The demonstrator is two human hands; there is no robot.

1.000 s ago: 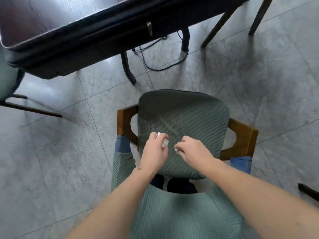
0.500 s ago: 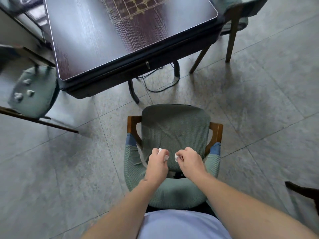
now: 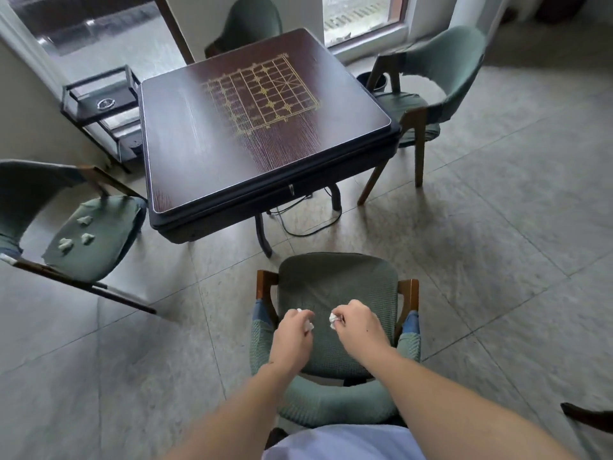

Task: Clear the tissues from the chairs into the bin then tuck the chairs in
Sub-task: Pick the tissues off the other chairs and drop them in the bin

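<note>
I stand behind a green chair (image 3: 335,287) pulled out from the dark table (image 3: 252,127). Over its seat, my left hand (image 3: 293,333) is closed on a crumpled white tissue (image 3: 309,325). Beside it, my right hand (image 3: 356,323) pinches another white tissue (image 3: 332,318). The seat itself shows no loose tissues. On the left, a second green chair (image 3: 109,240) carries three crumpled tissues (image 3: 84,239) on its seat. A dark bin (image 3: 373,82) stands past the table's far right corner, partly hidden by a chair.
Two more green chairs stand at the right (image 3: 441,81) and far side (image 3: 252,21) of the table. A black metal side stand (image 3: 99,101) sits at the far left by the wall. A cable (image 3: 308,227) lies on the tiled floor under the table.
My view has risen and pulled back from the near chair, revealing the whole table, the other chairs and the bin. Both hands stay closed on tissues over the seat.
</note>
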